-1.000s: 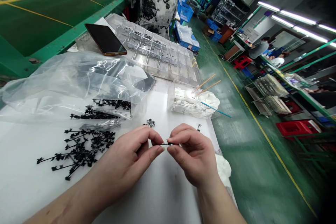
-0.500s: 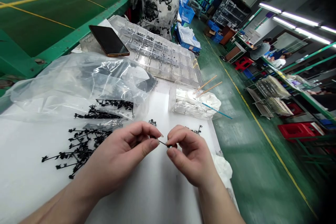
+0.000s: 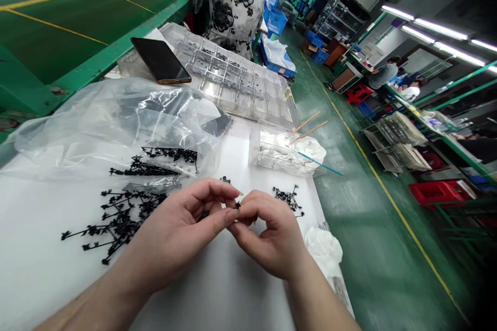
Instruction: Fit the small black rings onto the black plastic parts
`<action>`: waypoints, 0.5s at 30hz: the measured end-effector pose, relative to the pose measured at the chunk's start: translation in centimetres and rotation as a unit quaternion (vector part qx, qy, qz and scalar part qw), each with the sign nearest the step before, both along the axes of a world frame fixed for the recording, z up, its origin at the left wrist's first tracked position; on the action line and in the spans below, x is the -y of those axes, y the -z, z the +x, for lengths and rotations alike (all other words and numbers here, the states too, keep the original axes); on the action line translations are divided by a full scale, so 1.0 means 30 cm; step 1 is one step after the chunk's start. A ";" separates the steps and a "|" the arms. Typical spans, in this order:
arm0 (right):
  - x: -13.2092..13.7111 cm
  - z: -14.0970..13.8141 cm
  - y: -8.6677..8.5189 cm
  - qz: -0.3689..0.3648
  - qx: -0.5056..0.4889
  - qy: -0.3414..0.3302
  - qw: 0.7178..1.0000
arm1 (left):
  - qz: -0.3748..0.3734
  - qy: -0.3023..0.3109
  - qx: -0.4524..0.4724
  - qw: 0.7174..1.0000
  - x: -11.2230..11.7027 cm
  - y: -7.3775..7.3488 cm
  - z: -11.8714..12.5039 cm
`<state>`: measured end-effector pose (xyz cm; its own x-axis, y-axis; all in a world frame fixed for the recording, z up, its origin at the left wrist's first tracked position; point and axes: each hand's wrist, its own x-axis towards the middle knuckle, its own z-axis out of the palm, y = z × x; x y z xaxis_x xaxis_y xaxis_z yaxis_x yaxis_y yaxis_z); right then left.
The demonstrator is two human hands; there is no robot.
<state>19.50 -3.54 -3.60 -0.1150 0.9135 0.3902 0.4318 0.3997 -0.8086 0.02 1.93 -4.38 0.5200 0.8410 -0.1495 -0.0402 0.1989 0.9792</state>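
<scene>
My left hand (image 3: 182, 230) and my right hand (image 3: 264, 232) meet over the white table (image 3: 217, 289), fingertips pinched together on a tiny black plastic part (image 3: 236, 206). To the left lies a pile of black plastic sprues (image 3: 120, 214) with small parts on their branches. More sprues (image 3: 163, 161) rest at the mouth of a clear plastic bag (image 3: 112, 119). A small black sprue piece (image 3: 289, 198) lies just right of my right hand, and a tiny black part (image 3: 225, 180) lies beyond my fingers.
A clear compartment tray (image 3: 233, 80) with small parts stands at the back, a dark phone (image 3: 161, 59) beside it. A clear box (image 3: 285, 152) holds white cloth and thin sticks. A person in a black-and-white floral top (image 3: 229, 2) stands behind. White cloth (image 3: 324, 248) lies at the table's right edge.
My hands have closed together; the thin black stem held between them is no longer stretched out. The small sprue piece by my right hand has come into sight on the table.
</scene>
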 end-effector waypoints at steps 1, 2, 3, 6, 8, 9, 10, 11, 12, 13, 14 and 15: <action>0.000 0.000 0.001 -0.001 0.001 -0.001 1.000 | 0.011 -0.003 -0.009 1.000 0.000 -0.002 0.001; -0.001 -0.001 0.003 -0.003 0.001 -0.003 1.000 | 0.021 -0.004 -0.020 1.000 0.000 -0.004 0.002; -0.002 -0.003 0.004 -0.006 0.000 -0.005 1.000 | 0.031 -0.004 -0.030 0.999 0.001 -0.006 0.003; -0.003 -0.010 0.005 -0.016 0.000 -0.013 1.000 | 0.046 -0.007 -0.047 0.998 0.006 -0.011 0.005; -0.001 -0.002 -0.001 -0.015 0.001 -0.024 1.000 | 0.050 -0.017 -0.047 0.998 0.009 -0.010 0.004; 0.001 0.010 -0.005 -0.012 -0.002 -0.021 1.000 | 0.050 -0.026 -0.046 0.997 0.010 -0.006 0.002; 0.004 0.031 -0.010 -0.006 -0.013 0.000 1.000 | 0.048 -0.037 -0.048 0.997 0.012 0.001 -0.002; 0.006 0.060 -0.014 0.005 -0.032 0.048 0.998 | 0.046 -0.047 -0.052 0.996 0.014 0.010 -0.006; 0.007 0.098 -0.018 0.022 -0.060 0.124 0.990 | 0.042 -0.056 -0.058 0.996 0.015 0.022 -0.011; 0.007 0.144 -0.021 0.046 -0.093 0.223 0.969 | 0.040 -0.063 -0.064 0.995 0.016 0.034 -0.016; 0.005 0.196 -0.022 0.073 -0.133 0.331 0.931 | 0.041 -0.070 -0.063 0.995 0.017 0.047 -0.020; 0.000 0.250 -0.022 0.096 -0.172 0.430 0.881 | 0.041 -0.074 -0.062 0.994 0.017 0.059 -0.023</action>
